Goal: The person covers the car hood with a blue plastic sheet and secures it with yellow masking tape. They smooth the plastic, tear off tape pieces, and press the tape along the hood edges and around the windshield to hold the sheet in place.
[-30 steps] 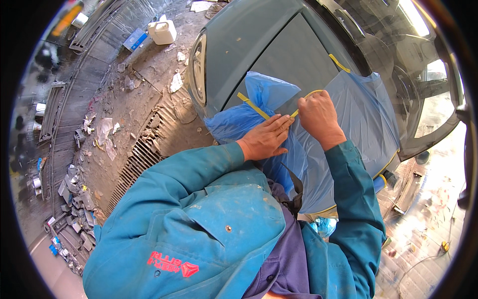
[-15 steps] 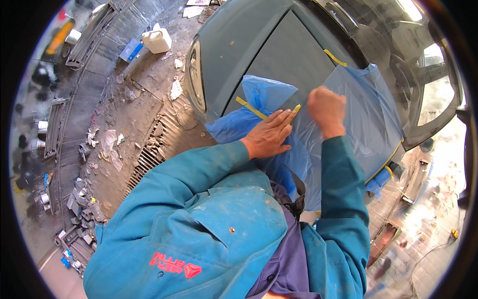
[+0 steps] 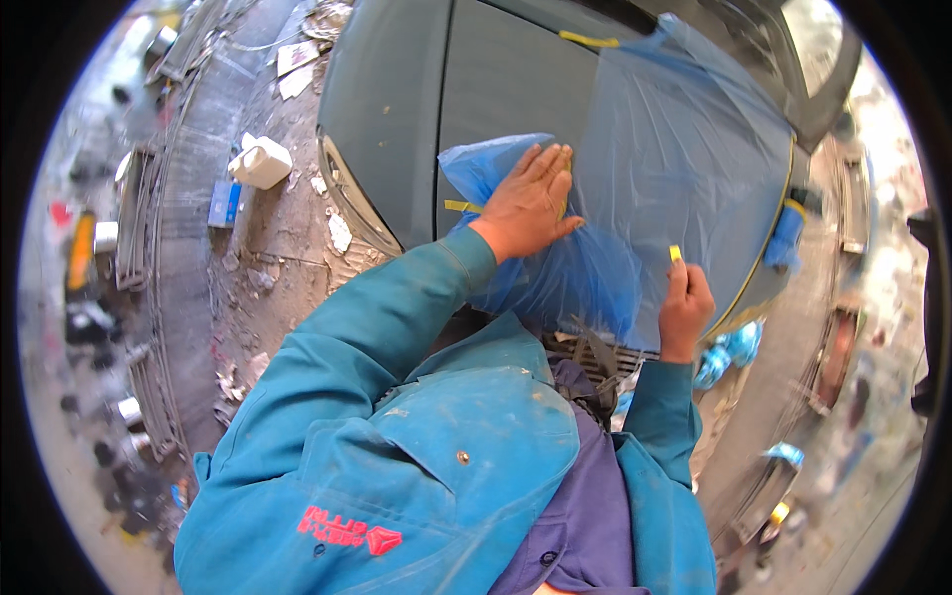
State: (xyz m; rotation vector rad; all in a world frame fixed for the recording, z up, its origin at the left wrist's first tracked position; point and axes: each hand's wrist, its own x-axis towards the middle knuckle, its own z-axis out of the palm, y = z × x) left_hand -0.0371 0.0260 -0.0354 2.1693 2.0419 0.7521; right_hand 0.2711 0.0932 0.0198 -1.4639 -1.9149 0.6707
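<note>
Left hand [image 3: 529, 203] lay flat, fingers spread, pressing blue film [image 3: 674, 169] onto the grey car [image 3: 397, 129]. Right hand [image 3: 684, 307] pinched a yellow tape [image 3: 675, 254] end by the film's lower edge. Best pulled taut, then smoothed outward — film bunched under the palm. Room tight: rubble [image 3: 278, 248] left — parts right.

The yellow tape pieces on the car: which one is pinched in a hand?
The short yellow tape piece above the right hand, pinched in its fingertips. The strip by the left hand and the top strip lie stuck flat.
</note>
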